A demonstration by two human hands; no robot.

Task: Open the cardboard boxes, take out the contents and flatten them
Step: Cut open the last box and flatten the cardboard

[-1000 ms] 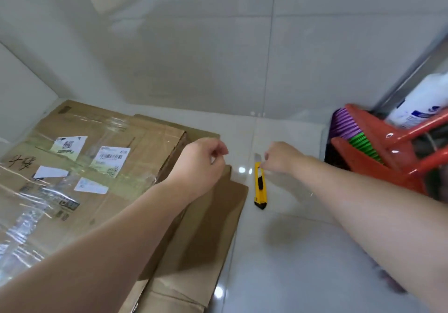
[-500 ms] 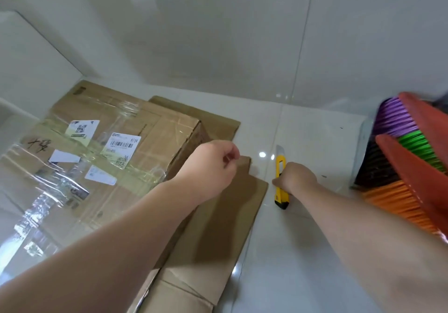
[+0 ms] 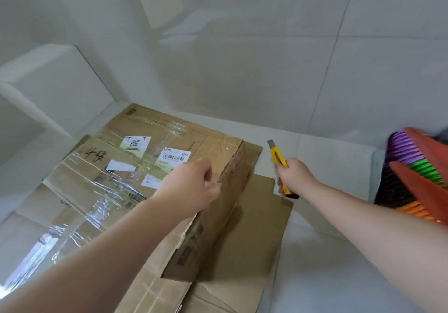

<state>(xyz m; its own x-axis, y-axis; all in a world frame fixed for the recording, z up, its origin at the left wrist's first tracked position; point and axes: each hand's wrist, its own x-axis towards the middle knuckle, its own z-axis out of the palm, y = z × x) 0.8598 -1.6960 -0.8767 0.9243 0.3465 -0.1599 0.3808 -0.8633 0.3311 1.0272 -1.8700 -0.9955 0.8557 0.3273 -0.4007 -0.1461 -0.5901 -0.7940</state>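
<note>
**Knife in hand, box still sealed**

A second ago the yellow utility knife (image 3: 278,161) lay on the floor tiles just right of the cardboard, with our right hand (image 3: 294,175) only reaching for its far end. Now that hand grasps the knife round its handle, the grey blade end pointing away toward the far wall and the black butt showing just below the fist. The knife appears lifted off the tiles, though we cannot be sure of that. We judge the pickup done and the cutting step next.

Our left hand (image 3: 192,186) hovers over the box's right top edge, fingers loosely curled, gripping nothing we can make out; whether it touches the cardboard we cannot tell.

The cardboard box (image 3: 150,167) sits on the floor at the left, shut, with clear tape across its top and 4 white labels stuck there. Its contents are hidden, so we cannot say what is inside. It rests on flattened cardboard (image 3: 254,227) that spreads to the near right.

At the far right lean brooms with coloured bristles (image 3: 421,167), well apart from the box.
</note>
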